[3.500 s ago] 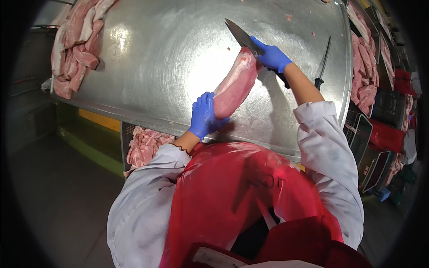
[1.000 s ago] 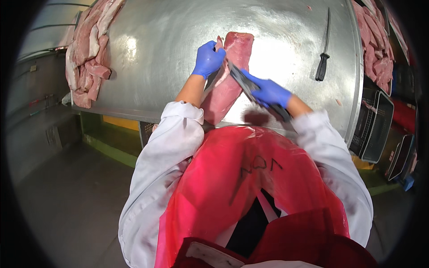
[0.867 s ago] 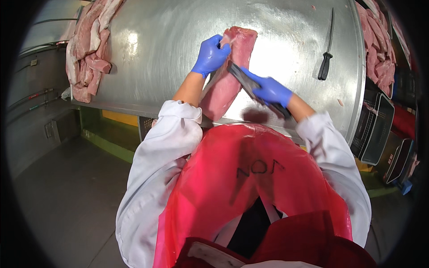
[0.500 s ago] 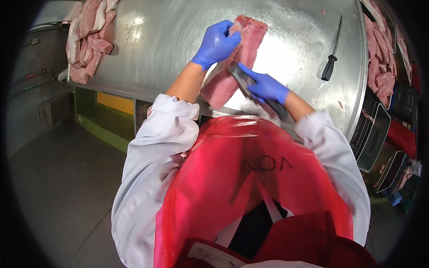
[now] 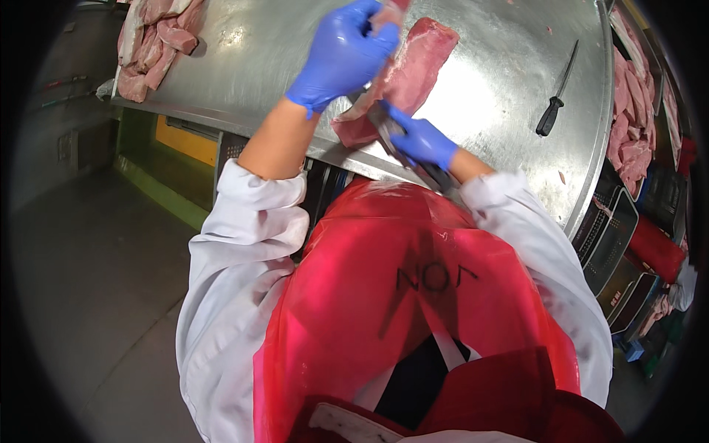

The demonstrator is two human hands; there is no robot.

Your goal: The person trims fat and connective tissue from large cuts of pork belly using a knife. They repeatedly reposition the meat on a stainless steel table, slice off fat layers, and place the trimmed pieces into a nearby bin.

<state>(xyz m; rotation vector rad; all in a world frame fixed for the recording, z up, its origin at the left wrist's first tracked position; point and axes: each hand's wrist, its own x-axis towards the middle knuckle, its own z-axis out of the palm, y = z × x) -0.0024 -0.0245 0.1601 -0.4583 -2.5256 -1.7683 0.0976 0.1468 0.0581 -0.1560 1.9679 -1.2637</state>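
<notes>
On the metal table lies a long slab of raw pink meat (image 5: 419, 70), its near end close to the table's front edge. My left hand (image 5: 343, 59), in a blue glove, is raised over the slab's left side. Its fingers are closed on a pale pink strip of meat (image 5: 389, 13), partly cut off by the frame's upper edge. A knife (image 5: 387, 134), blurred by motion, is gripped in my gloved right hand (image 5: 425, 142) beside the slab's near end. Whether its blade touches the meat cannot be made out.
Raw meat pieces are heaped (image 5: 151, 48) on the table's far left. A black-handled sharpening steel (image 5: 550, 111) lies on the metal table (image 5: 502, 88) to the right. Beyond the right edge are more meat (image 5: 631, 125) and dark crates (image 5: 617, 236).
My left hand has risen off the slab with the strip in its fingers. My right hand and the knife have shifted slightly left, staying near the slab's near end.
</notes>
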